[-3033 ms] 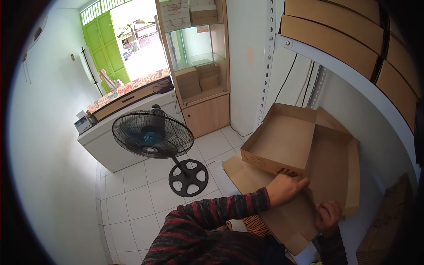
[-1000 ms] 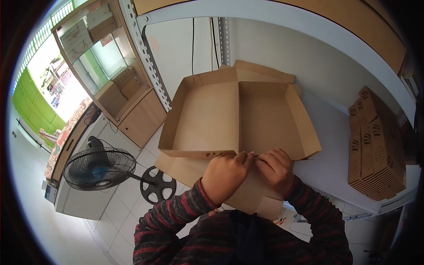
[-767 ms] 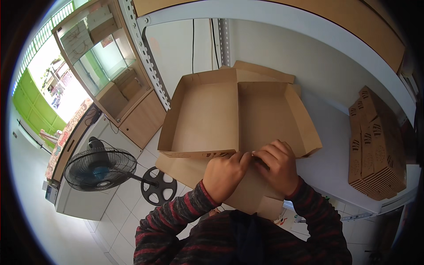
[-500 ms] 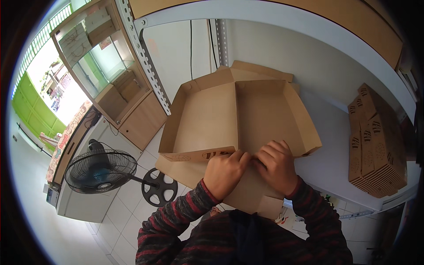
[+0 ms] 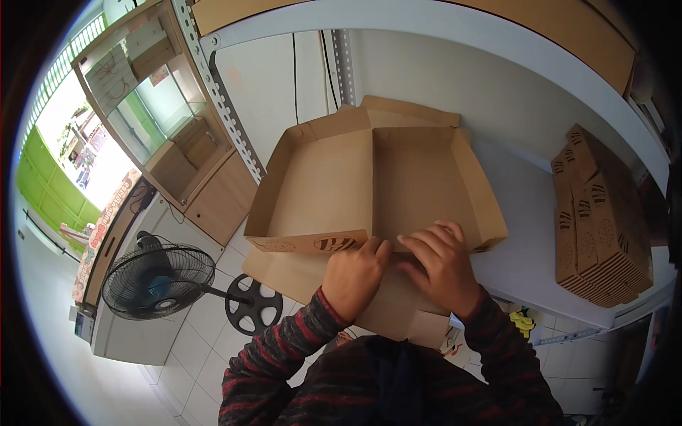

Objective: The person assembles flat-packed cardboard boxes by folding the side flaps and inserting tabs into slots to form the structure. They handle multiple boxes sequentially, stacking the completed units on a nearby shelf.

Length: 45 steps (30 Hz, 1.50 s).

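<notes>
A brown cardboard box [image 5: 309,192] lies opened out on the shelf, two shallow halves side by side with a fold between them. Its near left wall carries a dark striped print. My left hand [image 5: 355,277] is closed at the near end of that fold, fingertips pinching the box edge. Just to its right, my right hand [image 5: 440,266] has its fingers apart, thumb spread away, over the near edge of the right half; its palm looks free of anything. Beneath both hands sticks out flat cardboard [image 5: 398,305], its lower end close to my body.
A stack of folded printed boxes [image 5: 597,220] stands on the white shelf [image 5: 508,213] at the right. A black fan [image 5: 160,280] is on the tiled floor at left, near a glass-fronted cabinet [image 5: 163,106]. Overhead runs another shelf's grey beam [image 5: 426,14].
My right hand's fingers have opened and its thumb has come away from the left hand. The left hand stays at the fold. The whole view has shifted slightly.
</notes>
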Available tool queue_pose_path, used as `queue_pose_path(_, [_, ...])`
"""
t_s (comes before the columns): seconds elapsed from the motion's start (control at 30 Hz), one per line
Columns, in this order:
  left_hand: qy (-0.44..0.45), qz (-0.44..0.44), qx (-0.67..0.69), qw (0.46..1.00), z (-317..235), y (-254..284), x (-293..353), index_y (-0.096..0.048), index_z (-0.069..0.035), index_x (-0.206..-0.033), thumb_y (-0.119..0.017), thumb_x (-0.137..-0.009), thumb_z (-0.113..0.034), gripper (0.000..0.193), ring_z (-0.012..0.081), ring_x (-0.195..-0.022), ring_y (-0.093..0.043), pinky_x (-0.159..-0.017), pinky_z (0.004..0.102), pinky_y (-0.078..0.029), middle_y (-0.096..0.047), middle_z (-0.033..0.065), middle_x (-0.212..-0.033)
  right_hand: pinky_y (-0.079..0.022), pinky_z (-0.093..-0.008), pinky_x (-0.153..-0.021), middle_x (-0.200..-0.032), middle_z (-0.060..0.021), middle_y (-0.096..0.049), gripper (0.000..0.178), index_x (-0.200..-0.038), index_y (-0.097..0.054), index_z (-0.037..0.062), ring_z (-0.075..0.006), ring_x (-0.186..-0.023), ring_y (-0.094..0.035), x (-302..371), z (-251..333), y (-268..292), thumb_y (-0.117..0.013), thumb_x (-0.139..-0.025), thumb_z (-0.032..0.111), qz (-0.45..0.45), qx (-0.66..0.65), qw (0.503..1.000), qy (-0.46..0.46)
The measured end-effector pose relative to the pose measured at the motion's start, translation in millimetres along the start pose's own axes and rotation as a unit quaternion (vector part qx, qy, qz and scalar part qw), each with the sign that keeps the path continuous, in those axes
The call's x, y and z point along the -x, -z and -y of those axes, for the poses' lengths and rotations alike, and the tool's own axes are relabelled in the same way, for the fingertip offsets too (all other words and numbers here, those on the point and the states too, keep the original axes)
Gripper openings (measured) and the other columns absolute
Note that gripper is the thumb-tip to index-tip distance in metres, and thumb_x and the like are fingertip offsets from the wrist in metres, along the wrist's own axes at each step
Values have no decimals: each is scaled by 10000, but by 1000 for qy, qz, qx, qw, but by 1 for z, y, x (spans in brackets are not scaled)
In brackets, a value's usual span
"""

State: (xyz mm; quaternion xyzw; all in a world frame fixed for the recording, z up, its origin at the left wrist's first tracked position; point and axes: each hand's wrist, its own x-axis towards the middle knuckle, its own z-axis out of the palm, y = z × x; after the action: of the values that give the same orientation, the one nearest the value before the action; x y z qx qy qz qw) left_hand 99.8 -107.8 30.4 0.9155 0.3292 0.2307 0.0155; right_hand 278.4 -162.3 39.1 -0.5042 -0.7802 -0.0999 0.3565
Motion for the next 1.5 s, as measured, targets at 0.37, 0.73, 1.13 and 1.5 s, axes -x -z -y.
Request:
queue_pose_path(0.37, [-64, 14, 80, 995, -47, 16, -30, -628, -36, -1058, -703, -818, -177, 289, 289, -716, -656, -609, 381, -531, -640, 92, -958, -488, -329, -728, -948, -123, -639, 253, -1005, -622, -2, -226, -796, -611, 96, -43, 58, -711, -769, -9, -245, -20, 938, -244])
queue_pose_path(0.73, [-150, -18, 278, 949, -61, -3, -107, -661, -22, -977, -644, -861, -83, 132, 304, -739, -657, -672, 372, -510, -657, 139, -862, -525, -395, -760, -1064, -155, -624, 370, -1060, -615, 1, -325, -889, -635, 72, -29, 55, -735, -711, -32, -215, -37, 968, -123])
queue_pose_path(1.13, [-127, 36, 279, 951, -55, -32, -96, -667, -8, -919, -602, -802, 59, 149, 280, -676, -670, -643, 338, -529, -674, 122, -741, -495, -367, -658, -875, -73, -619, 139, -834, -649, 20, -258, -780, -613, 72, -51, 56, -701, -706, 8, -105, 103, 989, 6])
queue_pose_path(1.5, [-120, 75, 312, 940, -62, -31, -85, -673, -4, -935, -596, -770, 83, 203, 271, -690, -676, -655, 329, -534, -678, 125, -750, -541, -330, -622, -858, -78, -651, 102, -793, -674, -1, -229, -757, -652, 92, -55, 40, -710, -698, 15, -197, 93, 974, 55])
